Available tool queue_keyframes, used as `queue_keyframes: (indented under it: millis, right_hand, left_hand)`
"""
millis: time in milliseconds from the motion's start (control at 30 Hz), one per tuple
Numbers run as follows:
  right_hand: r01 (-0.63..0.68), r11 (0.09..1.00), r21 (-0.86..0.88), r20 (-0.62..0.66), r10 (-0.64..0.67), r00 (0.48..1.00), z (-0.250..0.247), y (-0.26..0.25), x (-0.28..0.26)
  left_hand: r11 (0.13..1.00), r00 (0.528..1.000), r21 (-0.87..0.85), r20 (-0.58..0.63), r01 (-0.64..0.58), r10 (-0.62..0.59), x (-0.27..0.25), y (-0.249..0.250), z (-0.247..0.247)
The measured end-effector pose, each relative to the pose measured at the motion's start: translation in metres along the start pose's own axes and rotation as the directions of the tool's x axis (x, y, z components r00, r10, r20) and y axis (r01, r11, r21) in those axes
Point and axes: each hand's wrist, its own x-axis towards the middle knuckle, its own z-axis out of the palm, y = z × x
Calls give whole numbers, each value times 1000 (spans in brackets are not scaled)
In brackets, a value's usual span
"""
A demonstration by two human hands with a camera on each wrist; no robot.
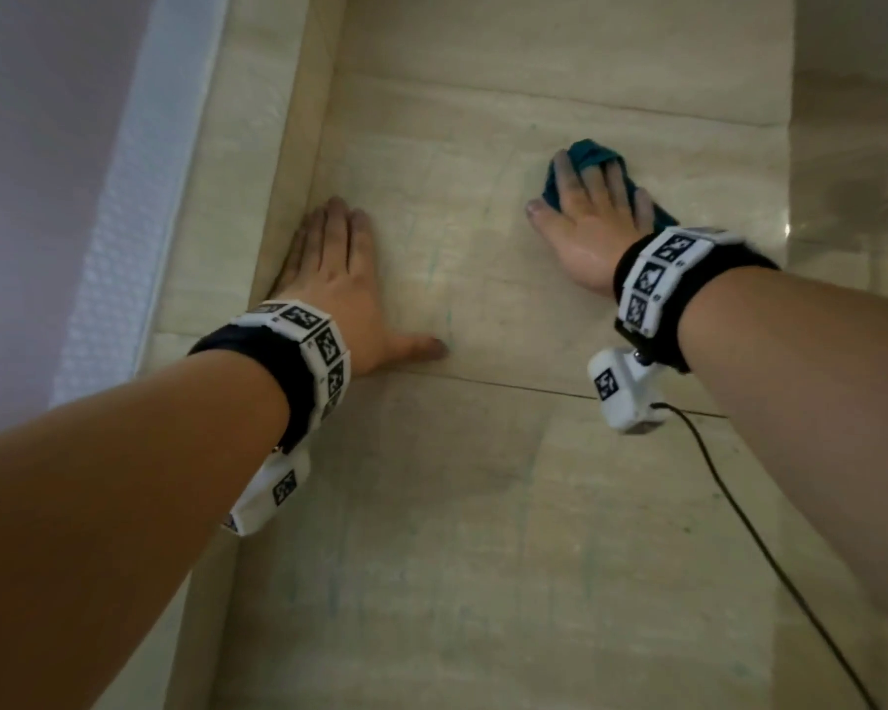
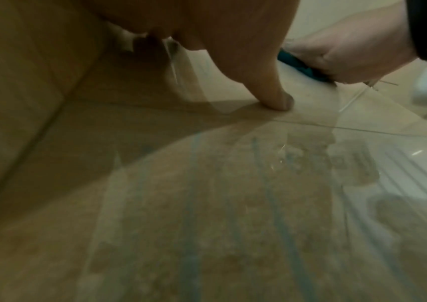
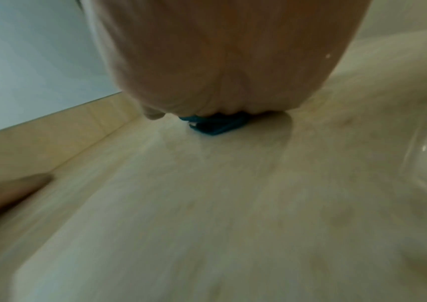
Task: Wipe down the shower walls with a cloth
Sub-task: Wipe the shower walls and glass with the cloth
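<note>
— Forearms fill the near edge of the head view, each with a marker band at the wrist. What are the hands doing?

— On the left, the left hand (image 1: pixel 337 279) lies flat on the beige tiled wall (image 1: pixel 483 479), fingers straight and spread, holding nothing. Farther off to the right, the right hand (image 1: pixel 593 217) presses a teal cloth (image 1: pixel 593 151) against the same wall, fingers stretched over it.

— And the left wrist view?

— Its thumb (image 2: pixel 278 100) touches the tile; bluish streaks (image 2: pixel 189 204) run down the near surface. The cloth shows at far right under the other palm.

— The right wrist view?

— Blurred. A palm sits on a sliver of teal; I cannot tell the fingers here.

— How should this wipe go?

— I'd keep the palm flat with even pressure, overlap the strokes, work toward the streaked near tiles, and let the left hand only brace.
</note>
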Motion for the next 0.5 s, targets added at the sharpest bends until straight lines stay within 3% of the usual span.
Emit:
queue_keyframes:
  millis: [200, 500]
  right_hand:
    - [-106, 994, 7, -79, 107, 991, -6, -13, 20]
    - [207, 973, -102, -12, -209, 978, 54, -97, -38]
  left_hand:
    - [999, 999, -33, 7, -32, 32, 5, -5, 6]
    - [997, 994, -39, -84, -73, 70, 2, -8, 4]
